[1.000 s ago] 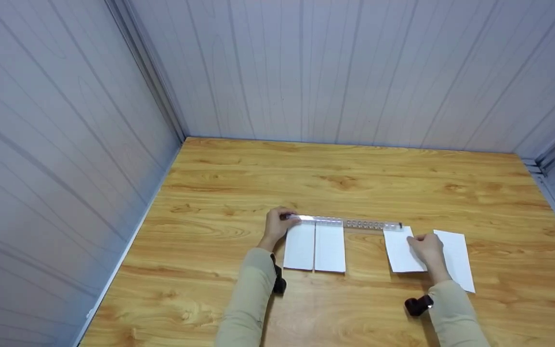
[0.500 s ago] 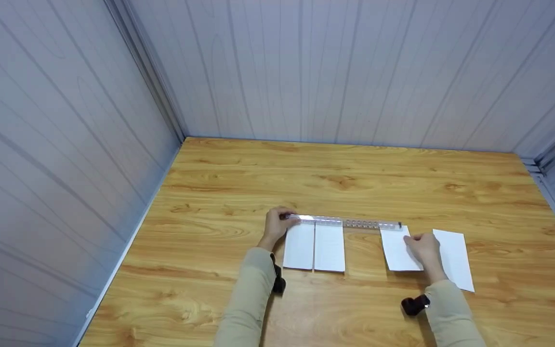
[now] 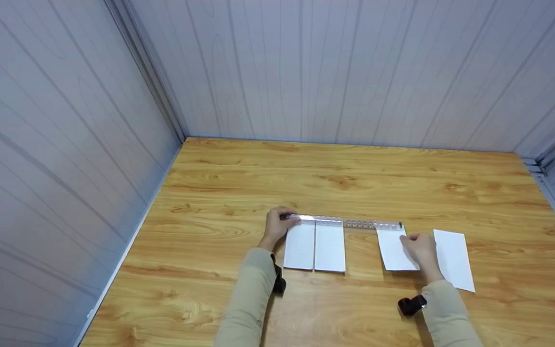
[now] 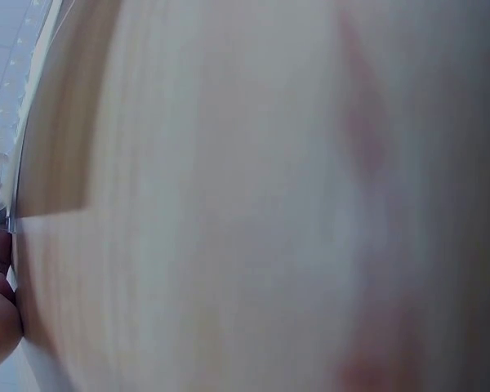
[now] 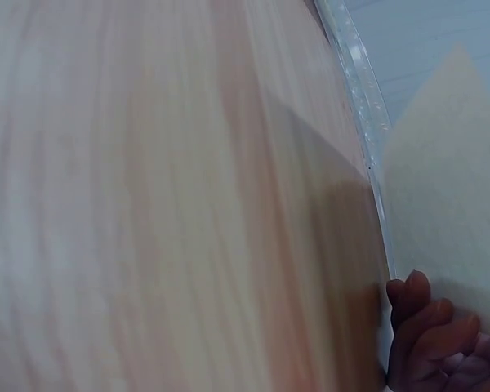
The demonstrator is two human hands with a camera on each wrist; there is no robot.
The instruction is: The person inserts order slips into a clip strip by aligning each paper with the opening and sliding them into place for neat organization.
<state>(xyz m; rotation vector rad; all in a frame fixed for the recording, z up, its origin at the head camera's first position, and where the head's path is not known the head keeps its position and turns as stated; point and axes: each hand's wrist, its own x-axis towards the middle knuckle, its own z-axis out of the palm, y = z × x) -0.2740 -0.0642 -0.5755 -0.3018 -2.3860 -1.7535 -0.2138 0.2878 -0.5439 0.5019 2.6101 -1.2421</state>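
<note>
A clear plastic strip like a ruler (image 3: 362, 223) runs left to right, with rows of round marks along its middle. My left hand (image 3: 276, 224) pinches its left end; in the left wrist view the thumb and curled fingers meet at the strip's end. Two white paper sheets (image 3: 299, 248) lie side by side, their top edges along the strip. My right hand (image 3: 422, 249) pinches another white sheet (image 3: 394, 253) by its right side. That sheet's top edge meets the strip's right end. In the right wrist view the held paper (image 5: 449, 180) rises to a pointed corner beside the strip.
A fourth white sheet (image 3: 458, 262) lies to the right, partly behind my right hand. All of this is on a wood-grain table (image 3: 354, 313). Pale panelled walls (image 3: 277, 72) bound it at the back and sides. A dark wrist camera (image 3: 410, 305) sits on the right wrist.
My right hand has slid left a little with its sheet, whose top edge now sits further under the strip's right end. The left hand and the two left sheets have stayed put.
</note>
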